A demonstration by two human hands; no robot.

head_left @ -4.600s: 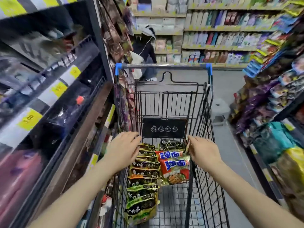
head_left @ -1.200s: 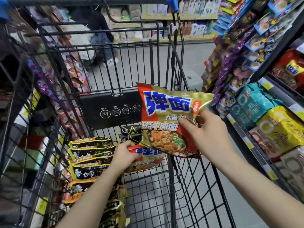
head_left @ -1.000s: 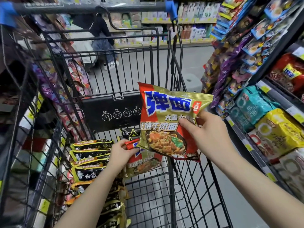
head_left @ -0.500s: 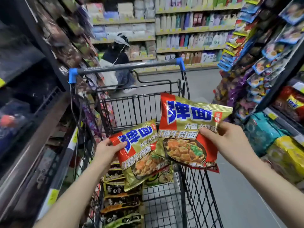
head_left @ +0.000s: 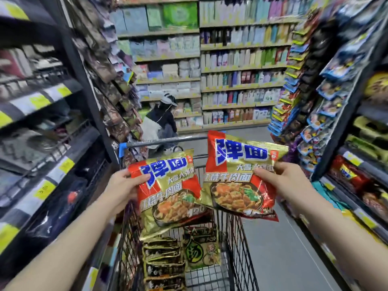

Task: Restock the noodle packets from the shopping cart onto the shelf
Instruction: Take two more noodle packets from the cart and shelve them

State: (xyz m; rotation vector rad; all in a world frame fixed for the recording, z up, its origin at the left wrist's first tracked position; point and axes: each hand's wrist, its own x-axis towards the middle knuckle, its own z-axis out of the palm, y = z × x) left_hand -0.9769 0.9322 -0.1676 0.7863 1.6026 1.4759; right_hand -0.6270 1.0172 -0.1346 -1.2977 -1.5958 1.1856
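I hold two red-and-gold noodle packets above the shopping cart (head_left: 239, 244). My left hand (head_left: 123, 186) grips the left edge of one packet (head_left: 168, 190). My right hand (head_left: 281, 181) pinches the right side of the other packet (head_left: 237, 177), which is a little higher. Both packets face me and overlap slightly in the middle. In the cart's basket lie a row of dark and gold packets (head_left: 163, 263) and one green-marked packet (head_left: 201, 248).
Dark shelves with yellow price tags (head_left: 44, 187) line the left. Shelves of snack and noodle bags (head_left: 346, 177) run along the right. A person (head_left: 161, 122) crouches at the far shelving beyond the blue-ended cart handle (head_left: 122, 149). Grey aisle floor (head_left: 279, 248) lies right of the cart.
Both hands have lifted their packets up out of the cart. The left hand's packet rose from the basket to beside the right one. My view has tilted up toward the aisle.
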